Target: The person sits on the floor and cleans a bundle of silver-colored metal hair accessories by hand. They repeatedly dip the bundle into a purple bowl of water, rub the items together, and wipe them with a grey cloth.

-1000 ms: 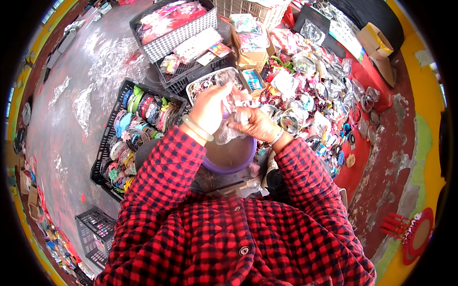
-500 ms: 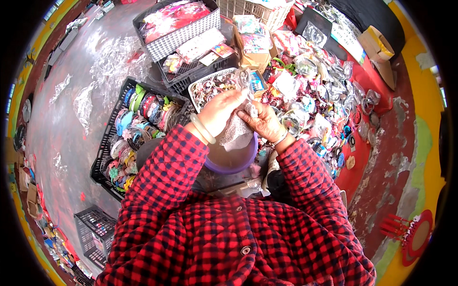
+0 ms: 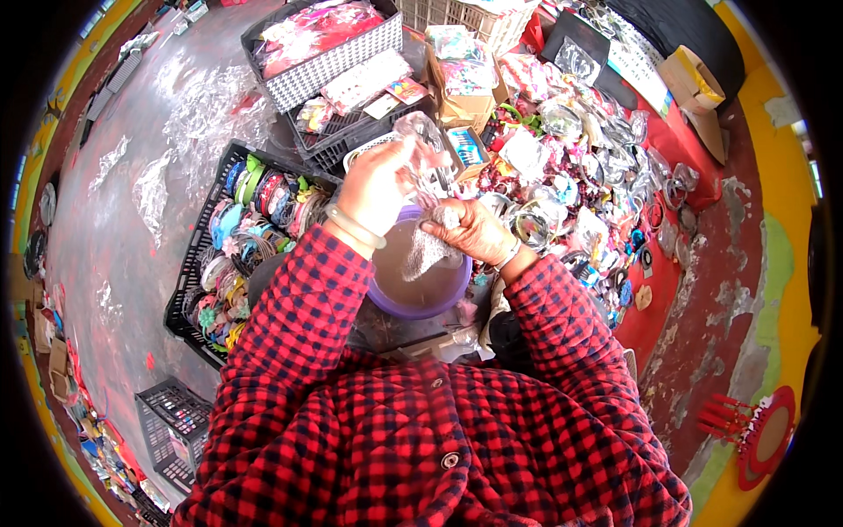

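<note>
My left hand point(image 3: 372, 189), a pale bangle at its wrist, is closed on a shiny, see-through piece point(image 3: 421, 133) with pinkish-brown parts; its exact kind is blurred. Beside it, my right hand point(image 3: 481, 233) grips a greyish-white cloth point(image 3: 432, 246), pinched between thumb and fingers. The cloth hangs down over a purple basin point(image 3: 461, 294) that holds murky, brownish liquid. The lower end of the shiny piece reaches down to the cloth at my right fingers.
A black crate point(image 3: 189, 294) of headbands and hair ties stands left. Beyond the basin are a stacked grey crate point(image 3: 338, 66), a cardboard box point(image 3: 464, 107) and a small blue box point(image 3: 467, 149). A large heap of accessories point(image 3: 571, 184) spreads over the right side.
My left hand has shifted slightly left, away from my right, with the shiny piece tilting left. The cloth, formerly gathered around the piece by both hands, now hangs from my right hand.
</note>
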Demonstrator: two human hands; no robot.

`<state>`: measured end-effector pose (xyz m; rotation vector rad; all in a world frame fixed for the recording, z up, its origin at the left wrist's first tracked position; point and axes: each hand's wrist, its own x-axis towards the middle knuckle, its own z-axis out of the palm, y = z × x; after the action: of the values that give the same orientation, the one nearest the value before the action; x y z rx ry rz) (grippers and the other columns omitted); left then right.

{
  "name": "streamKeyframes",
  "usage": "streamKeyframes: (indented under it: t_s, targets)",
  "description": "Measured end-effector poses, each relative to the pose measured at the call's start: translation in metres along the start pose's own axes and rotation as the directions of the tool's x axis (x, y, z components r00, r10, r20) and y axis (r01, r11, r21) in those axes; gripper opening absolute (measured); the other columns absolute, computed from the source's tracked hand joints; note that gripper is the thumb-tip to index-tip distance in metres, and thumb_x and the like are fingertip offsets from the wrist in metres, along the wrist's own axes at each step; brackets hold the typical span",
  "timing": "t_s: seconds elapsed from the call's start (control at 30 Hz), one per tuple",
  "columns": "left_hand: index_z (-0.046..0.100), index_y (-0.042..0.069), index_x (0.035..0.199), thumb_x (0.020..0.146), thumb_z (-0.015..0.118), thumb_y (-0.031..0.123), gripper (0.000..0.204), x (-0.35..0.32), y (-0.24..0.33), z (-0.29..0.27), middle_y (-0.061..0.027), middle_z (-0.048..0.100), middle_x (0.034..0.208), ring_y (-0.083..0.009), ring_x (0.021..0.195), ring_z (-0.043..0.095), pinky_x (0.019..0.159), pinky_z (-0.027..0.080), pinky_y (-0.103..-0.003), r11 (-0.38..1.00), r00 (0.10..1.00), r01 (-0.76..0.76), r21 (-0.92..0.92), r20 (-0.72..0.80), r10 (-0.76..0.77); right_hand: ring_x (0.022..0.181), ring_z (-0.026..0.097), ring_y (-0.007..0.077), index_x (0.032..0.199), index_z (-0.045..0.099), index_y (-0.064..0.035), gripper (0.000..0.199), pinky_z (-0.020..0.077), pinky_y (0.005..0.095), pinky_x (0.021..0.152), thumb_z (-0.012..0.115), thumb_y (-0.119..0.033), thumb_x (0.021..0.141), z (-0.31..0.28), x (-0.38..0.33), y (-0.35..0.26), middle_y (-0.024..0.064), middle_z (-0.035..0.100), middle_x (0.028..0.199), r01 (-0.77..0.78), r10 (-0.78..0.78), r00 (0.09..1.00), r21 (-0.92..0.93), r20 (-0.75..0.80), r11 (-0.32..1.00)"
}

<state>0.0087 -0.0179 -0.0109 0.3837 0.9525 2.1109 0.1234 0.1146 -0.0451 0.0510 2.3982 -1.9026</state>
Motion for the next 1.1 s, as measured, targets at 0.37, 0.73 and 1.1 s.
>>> streamKeyframes:
  t_s: [0.37, 0.73, 1.1]
  targets:
    - [0.052, -0.004, 0.102, 0.092, 0.045, 0.018, 0.025, -0.002, -0.008, -0.002, -0.0184, 0.06, 0.097, -0.0283, 0.092, 0.06, 0.084, 0.047, -0.039, 0.986, 0.985, 0.164, -0.03, 0.053, -0.162, 0.062, 0.049, 0.0082, 0.081, 0.06, -0.0046, 0.011, 0.0433, 0.028, 0.058, 0.062, -0.015, 0.082, 0.005, 0.001, 0.013, 0.0038, 0.056, 0.065, 0.077, -0.074, 0.985, 0.014, -0.156, 0.997]
    - [0.054, -0.003, 0.094, 0.092, 0.043, 0.016, 0.022, 0.0, -0.01, 0.0, -0.0163, 0.062, 0.087, -0.0251, 0.082, 0.061, 0.079, 0.049, -0.037, 0.994, 0.997, 0.081, -0.07, 0.013, -0.081, 0.068, 0.049, 0.0051, 0.089, 0.063, -0.0049, 0.01, 0.0436, 0.0248, 0.063, 0.061, -0.013, 0.083, 0.003, 0.004, 0.003, -0.001, 0.059, 0.071, 0.031, -0.014, 0.992, 0.137, -0.122, 0.99]
    - [0.052, -0.005, 0.095, 0.093, 0.043, 0.02, 0.026, 0.006, -0.002, -0.008, -0.0162, 0.06, 0.091, -0.0244, 0.087, 0.06, 0.081, 0.049, -0.036, 0.995, 0.99, 0.031, -0.095, -0.134, -0.044, 0.072, 0.053, 0.0053, 0.097, 0.065, -0.006, 0.018, 0.0445, 0.0239, 0.066, 0.063, -0.017, 0.083, -0.007, 0.007, 0.002, -0.0015, 0.062, 0.077, -0.02, 0.018, 0.993, -0.016, -0.117, 1.0]
